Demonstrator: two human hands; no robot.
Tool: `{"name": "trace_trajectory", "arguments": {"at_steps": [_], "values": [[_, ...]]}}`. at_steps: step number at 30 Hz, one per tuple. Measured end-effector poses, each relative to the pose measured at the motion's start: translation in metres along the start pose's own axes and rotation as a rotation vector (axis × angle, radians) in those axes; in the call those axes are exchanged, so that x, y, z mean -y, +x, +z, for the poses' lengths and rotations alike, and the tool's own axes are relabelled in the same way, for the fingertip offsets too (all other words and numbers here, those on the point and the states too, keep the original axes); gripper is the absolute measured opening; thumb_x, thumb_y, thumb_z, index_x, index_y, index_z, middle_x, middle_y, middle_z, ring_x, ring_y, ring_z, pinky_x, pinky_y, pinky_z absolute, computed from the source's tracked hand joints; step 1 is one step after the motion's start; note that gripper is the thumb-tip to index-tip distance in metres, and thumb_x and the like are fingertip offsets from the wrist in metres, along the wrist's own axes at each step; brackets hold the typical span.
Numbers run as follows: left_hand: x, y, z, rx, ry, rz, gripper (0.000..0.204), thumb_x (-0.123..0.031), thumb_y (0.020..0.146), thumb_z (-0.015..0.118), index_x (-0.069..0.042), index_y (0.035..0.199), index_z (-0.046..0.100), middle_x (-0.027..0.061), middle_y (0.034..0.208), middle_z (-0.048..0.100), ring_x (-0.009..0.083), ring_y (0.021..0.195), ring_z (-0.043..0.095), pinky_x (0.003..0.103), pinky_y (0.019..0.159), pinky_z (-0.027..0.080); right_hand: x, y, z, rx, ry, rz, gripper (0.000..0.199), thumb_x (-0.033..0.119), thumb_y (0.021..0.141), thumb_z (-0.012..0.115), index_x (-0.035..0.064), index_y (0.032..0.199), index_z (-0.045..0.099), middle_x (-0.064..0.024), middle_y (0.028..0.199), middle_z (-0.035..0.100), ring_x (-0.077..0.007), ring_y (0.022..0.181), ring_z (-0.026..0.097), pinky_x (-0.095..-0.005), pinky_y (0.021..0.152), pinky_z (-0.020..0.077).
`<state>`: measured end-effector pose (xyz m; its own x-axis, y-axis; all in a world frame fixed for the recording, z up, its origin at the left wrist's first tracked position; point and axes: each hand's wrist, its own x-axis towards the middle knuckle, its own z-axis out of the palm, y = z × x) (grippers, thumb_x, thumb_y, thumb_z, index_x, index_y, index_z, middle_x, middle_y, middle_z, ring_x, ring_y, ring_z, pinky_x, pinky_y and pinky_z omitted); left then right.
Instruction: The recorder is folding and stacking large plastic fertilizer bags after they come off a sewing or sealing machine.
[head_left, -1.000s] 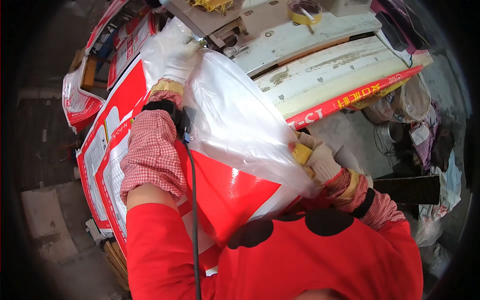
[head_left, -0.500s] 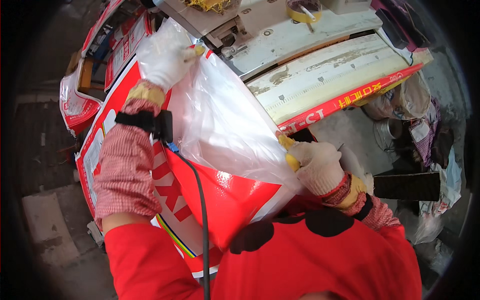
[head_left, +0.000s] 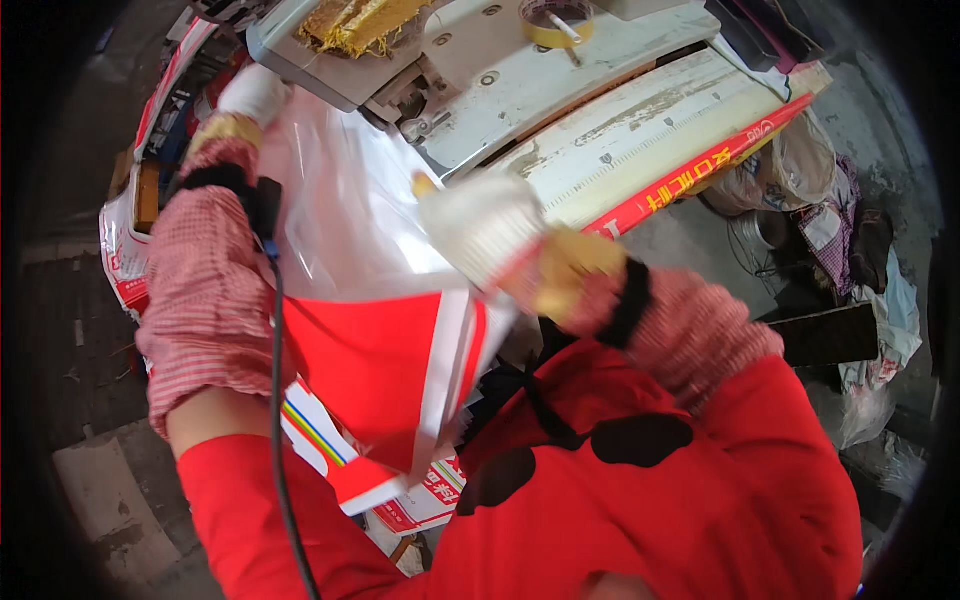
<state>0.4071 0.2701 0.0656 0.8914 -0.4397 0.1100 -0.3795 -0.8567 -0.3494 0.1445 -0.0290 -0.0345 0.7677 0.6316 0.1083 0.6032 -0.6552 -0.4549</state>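
A red-and-white sack [head_left: 365, 370] lies across in front of me, with a clear plastic liner [head_left: 340, 200] spread at its upper part. My left hand [head_left: 252, 95], in a white glove with yellow fingertips, is closed at the liner's far left edge; its fingers are mostly hidden behind the glove's back. My right hand [head_left: 485, 225], gloved the same way, is over the sack's right side and smeared by motion. One yellow fingertip points toward the far side, and I cannot make out whether the fingers hold anything.
Beyond the sack stands a grey machine bed [head_left: 560, 80] with a roll of yellow tape [head_left: 556, 25] on it. A worn white board with a red front strip [head_left: 690, 175] juts rightward. Bags and cloth [head_left: 840, 230] lie at the right. A black cable [head_left: 278, 400] hangs along my left arm.
My left hand has moved left and farther up with the liner. My right hand has left the sack's right corner and swung left and upward. The sack has shifted left.
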Motion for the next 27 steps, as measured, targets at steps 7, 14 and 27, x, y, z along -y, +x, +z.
{"name": "trace_trajectory", "arguments": {"at_steps": [7, 14, 27], "values": [[-0.09, -0.026, -0.147, 0.187, 0.105, -0.004, 0.015, -0.012, 0.072, 0.055, -0.002, 0.082, 0.059, 0.017, 0.072, 0.06, 0.0322, 0.069, 0.058, 0.038, 0.063, 0.047, -0.03, 0.084, -0.012, -0.099, -0.275, -0.016, 0.021, 0.019, 0.075, 0.05, 0.0085, 0.084, 0.065, -0.0108, 0.082, 0.064, -0.0282, 0.075, 0.061, -0.0354, 0.067, 0.0491], [-0.211, -0.074, -0.254, 0.405, -0.063, 0.271, 0.013, -0.012, 0.074, 0.058, 0.0, 0.075, 0.052, 0.0068, 0.065, 0.053, 0.0177, 0.058, 0.047, 0.026, 0.057, 0.038, -0.061, 0.078, -0.063, 0.511, 0.933, 0.251, 0.014, 0.014, 0.073, 0.057, 0.007, 0.083, 0.064, -0.0068, 0.079, 0.064, -0.0196, 0.062, 0.061, -0.0319, 0.052, 0.0502], [-0.302, -0.099, -0.212, 0.647, -0.323, 0.392, 0.034, -0.031, 0.072, 0.069, -0.003, 0.09, 0.058, 0.0089, 0.072, 0.061, 0.0202, 0.067, 0.061, 0.031, 0.063, 0.048, -0.052, 0.106, -0.044, 0.254, -0.045, -0.441, 0.025, 0.028, 0.065, 0.062, 0.013, 0.084, 0.065, -0.0059, 0.079, 0.063, -0.0229, 0.071, 0.057, -0.0401, 0.063, 0.0451]]}}
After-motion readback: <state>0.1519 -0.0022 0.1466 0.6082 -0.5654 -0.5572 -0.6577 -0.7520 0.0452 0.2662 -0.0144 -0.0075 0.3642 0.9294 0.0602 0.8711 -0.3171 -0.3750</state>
